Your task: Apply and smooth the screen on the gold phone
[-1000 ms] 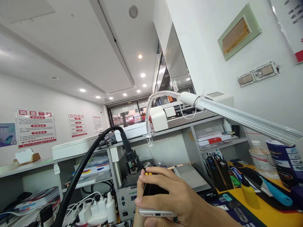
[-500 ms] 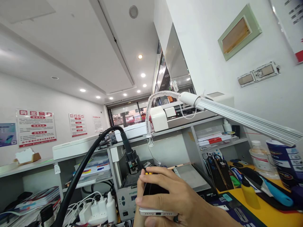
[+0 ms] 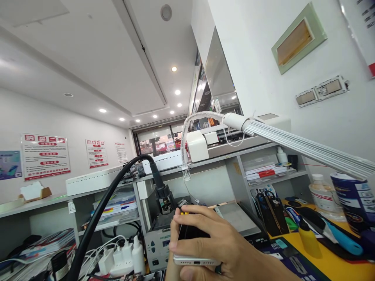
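Note:
A smartphone (image 3: 197,262) with a dark screen and silver frame is held at bottom centre, its charging-port edge towards me. Across its front lies my right hand (image 3: 224,242), with bent fingers over the screen and the thumb under the lower edge. A small dark band shows near the base of the fingers. My left hand (image 3: 174,232) is mostly hidden behind the right one. It closes along the phone's left side, with fingers showing at the far left corner.
A hot-air station (image 3: 158,249) with a thick black hose (image 3: 102,207) stands left of the hands. White chargers (image 3: 120,259) crowd nearby. A lamp arm (image 3: 304,146) reaches in from the right. A tool holder (image 3: 271,214), yellow bottle (image 3: 309,240) and clear bottle (image 3: 325,199) stand at right.
The view has shifted very slightly. Both hands keep the same hold on the phone.

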The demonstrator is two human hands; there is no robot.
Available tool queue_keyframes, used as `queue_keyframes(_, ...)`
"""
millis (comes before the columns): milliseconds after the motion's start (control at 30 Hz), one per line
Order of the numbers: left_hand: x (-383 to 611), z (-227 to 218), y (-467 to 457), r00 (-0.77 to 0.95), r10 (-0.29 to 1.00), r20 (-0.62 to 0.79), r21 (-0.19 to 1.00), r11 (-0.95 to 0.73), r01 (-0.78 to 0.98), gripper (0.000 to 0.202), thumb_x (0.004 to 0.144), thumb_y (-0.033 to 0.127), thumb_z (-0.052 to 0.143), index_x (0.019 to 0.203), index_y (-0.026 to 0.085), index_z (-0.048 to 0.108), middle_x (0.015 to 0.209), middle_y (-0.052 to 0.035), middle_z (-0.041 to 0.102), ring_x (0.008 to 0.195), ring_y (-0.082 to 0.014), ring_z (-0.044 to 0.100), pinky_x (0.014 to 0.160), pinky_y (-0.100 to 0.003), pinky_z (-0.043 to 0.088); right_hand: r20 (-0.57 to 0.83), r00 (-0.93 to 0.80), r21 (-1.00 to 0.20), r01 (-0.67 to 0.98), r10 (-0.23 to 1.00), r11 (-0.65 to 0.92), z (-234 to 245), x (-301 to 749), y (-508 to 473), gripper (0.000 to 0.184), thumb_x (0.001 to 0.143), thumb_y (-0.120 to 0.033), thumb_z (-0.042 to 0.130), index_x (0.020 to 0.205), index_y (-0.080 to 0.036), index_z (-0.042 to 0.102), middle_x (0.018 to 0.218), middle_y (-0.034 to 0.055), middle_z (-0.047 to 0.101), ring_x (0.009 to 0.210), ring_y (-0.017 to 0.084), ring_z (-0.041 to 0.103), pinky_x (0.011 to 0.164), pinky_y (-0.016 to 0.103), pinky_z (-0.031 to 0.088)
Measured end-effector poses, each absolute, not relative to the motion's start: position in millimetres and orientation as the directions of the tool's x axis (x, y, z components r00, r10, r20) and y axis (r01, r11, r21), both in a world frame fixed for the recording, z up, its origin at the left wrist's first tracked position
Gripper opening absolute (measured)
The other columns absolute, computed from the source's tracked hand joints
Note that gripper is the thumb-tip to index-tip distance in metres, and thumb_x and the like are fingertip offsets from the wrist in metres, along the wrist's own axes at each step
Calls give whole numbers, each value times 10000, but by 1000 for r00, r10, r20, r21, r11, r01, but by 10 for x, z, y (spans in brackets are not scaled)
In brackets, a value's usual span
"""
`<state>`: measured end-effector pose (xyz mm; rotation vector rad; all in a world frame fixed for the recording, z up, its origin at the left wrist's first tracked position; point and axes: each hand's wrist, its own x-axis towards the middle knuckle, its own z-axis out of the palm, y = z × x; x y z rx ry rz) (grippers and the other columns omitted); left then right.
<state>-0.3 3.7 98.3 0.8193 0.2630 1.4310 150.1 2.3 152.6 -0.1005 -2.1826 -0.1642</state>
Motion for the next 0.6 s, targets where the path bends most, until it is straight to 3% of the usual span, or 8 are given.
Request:
queue_keyframes(200,18,1015,34,136,946,296,626,-84,-775,285,961,360,598,1192,197,626,1199,-82,657,964,-202,667,811,-392,590,798,-603,83,127,11,988,1524,1494,51,306,994,-367,566,1164,-177,735,1274,133,702,1289,204,580,1140,402,426)
queue_keyframes(600,17,1020,25,151,946,286,628,-66,-775,310,959,362,600,1223,201,614,1250,-92,638,1021,-221,656,858,-425,579,806,-591,98,103,-18,990,1519,1484,69,312,996,-358,566,1165,-154,732,1238,138,712,1274,191,588,1159,377,399)
